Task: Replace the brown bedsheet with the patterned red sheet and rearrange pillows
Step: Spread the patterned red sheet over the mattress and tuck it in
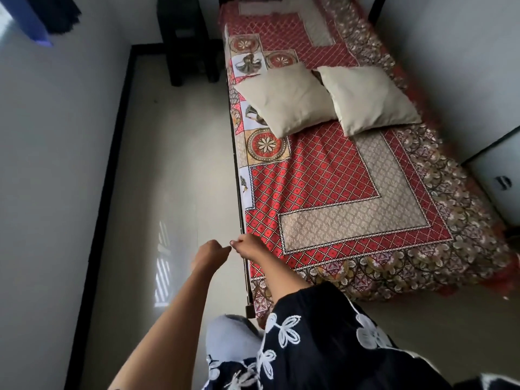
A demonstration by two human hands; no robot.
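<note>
The patterned red sheet [323,175] covers the whole bed and lies flat, with a floral border along the near and right sides. Two beige pillows [284,99] [368,99] lie side by side across the middle of the bed, tilted at an angle. My left hand [212,253] hovers over the floor just left of the bed's near corner, its fingers curled with nothing in them. My right hand [249,246] is beside it, over the sheet's left edge, also curled; no cloth shows between its fingers. No brown sheet is in view.
A dark bed frame rail [242,220] runs along the bed's left side. A black stool or stand [185,40] stands on the floor at the far left of the bed. A white cabinet [498,178] sits against the bed's right side. Pale floor [174,170] lies to the left.
</note>
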